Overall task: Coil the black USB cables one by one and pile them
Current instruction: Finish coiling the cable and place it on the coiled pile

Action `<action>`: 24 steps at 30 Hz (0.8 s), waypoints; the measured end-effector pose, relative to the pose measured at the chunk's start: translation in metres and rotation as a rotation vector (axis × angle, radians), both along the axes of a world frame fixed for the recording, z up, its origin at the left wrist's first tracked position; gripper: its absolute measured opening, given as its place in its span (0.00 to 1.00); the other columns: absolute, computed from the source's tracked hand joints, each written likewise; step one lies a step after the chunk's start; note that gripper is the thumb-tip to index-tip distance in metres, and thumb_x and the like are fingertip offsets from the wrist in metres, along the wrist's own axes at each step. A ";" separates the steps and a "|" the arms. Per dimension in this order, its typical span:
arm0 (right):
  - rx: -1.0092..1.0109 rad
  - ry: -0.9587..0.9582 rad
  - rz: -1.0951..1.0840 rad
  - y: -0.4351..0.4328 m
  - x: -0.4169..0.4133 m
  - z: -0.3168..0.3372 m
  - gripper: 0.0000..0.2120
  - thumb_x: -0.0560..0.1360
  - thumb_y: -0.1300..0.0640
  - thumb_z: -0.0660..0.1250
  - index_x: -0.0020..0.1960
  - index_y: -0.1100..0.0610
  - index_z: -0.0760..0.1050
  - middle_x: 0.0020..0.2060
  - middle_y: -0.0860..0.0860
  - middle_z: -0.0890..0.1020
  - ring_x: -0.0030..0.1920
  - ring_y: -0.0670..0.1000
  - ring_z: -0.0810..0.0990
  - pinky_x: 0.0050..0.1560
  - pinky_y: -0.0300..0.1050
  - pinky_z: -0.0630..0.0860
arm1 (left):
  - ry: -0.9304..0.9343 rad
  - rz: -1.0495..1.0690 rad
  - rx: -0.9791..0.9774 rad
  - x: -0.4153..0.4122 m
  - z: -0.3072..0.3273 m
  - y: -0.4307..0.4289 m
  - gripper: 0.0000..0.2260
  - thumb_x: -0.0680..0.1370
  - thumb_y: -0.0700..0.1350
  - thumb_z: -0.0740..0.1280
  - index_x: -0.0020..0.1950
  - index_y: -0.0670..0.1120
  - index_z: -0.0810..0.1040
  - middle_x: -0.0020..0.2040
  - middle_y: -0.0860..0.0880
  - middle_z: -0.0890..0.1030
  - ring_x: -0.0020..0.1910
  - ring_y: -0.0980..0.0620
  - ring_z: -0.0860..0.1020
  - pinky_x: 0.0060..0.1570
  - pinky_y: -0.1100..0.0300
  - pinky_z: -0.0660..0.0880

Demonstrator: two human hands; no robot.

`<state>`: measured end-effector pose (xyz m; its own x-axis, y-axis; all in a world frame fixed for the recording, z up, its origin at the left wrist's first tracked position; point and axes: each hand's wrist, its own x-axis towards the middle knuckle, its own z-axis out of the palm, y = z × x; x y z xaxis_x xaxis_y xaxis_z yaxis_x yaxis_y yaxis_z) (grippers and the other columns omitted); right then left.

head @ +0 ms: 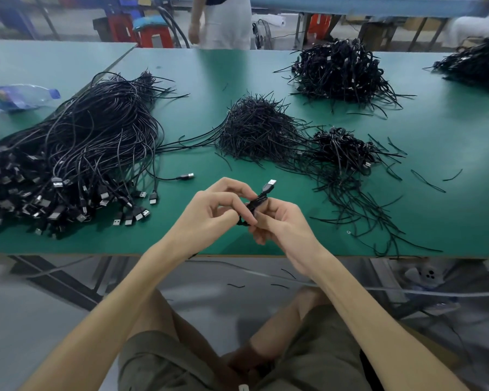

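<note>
Black coiled cable [255,206] pinched by both hands.

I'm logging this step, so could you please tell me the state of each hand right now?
Left hand: closed, pinching the coiled black USB cable.
Right hand: closed, gripping the same cable.

The person's left hand [209,213] and right hand [280,221] were bare, with long, slim fingers. Behind each hand, the left forearm [119,300] and right forearm [364,300] ran uncovered down to the frame's lower edge. Below the hands, olive-green shorts [322,348] of creased, loose cloth covered both thighs, and their hems ended just short of the bare knees. A small white tip [242,387] showed lowest down, between the two legs of the shorts; what it was could not be told.
</note>
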<state>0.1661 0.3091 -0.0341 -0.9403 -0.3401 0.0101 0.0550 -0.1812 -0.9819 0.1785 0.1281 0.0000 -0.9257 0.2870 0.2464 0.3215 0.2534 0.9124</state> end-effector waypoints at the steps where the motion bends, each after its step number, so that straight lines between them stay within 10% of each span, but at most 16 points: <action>1: 0.033 0.011 -0.007 0.001 0.000 -0.001 0.07 0.80 0.65 0.66 0.46 0.59 0.80 0.34 0.55 0.82 0.31 0.52 0.76 0.34 0.42 0.73 | -0.001 0.014 0.008 0.000 -0.003 0.001 0.16 0.72 0.34 0.60 0.40 0.46 0.86 0.57 0.51 0.80 0.50 0.33 0.76 0.48 0.40 0.74; 8: -0.049 -0.141 -0.051 0.010 -0.006 -0.003 0.11 0.84 0.60 0.61 0.61 0.65 0.77 0.52 0.56 0.83 0.53 0.56 0.83 0.55 0.53 0.82 | 0.093 0.131 0.010 -0.015 -0.025 0.026 0.14 0.75 0.23 0.61 0.52 0.37 0.80 0.60 0.44 0.78 0.63 0.51 0.78 0.66 0.54 0.75; 15: 0.111 -0.218 -0.253 0.033 -0.030 0.015 0.11 0.83 0.56 0.63 0.56 0.63 0.78 0.43 0.54 0.84 0.39 0.48 0.82 0.38 0.41 0.76 | 0.139 0.109 -0.072 -0.033 -0.031 0.033 0.13 0.79 0.33 0.68 0.59 0.48 0.77 0.60 0.49 0.75 0.59 0.57 0.80 0.57 0.65 0.77; 24: 0.793 0.127 -0.585 0.104 -0.133 0.090 0.19 0.80 0.47 0.66 0.49 0.65 0.76 0.40 0.56 0.76 0.41 0.55 0.74 0.48 0.52 0.70 | 0.019 0.634 -0.943 -0.100 -0.042 -0.091 0.14 0.81 0.44 0.67 0.64 0.40 0.75 0.62 0.39 0.75 0.62 0.39 0.72 0.63 0.45 0.69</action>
<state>0.0334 0.4131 0.0561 -0.9700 0.2249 0.0924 0.0527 0.5654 -0.8231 0.0789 0.0370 -0.0416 -0.9686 -0.1534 0.1954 -0.0976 0.9583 0.2686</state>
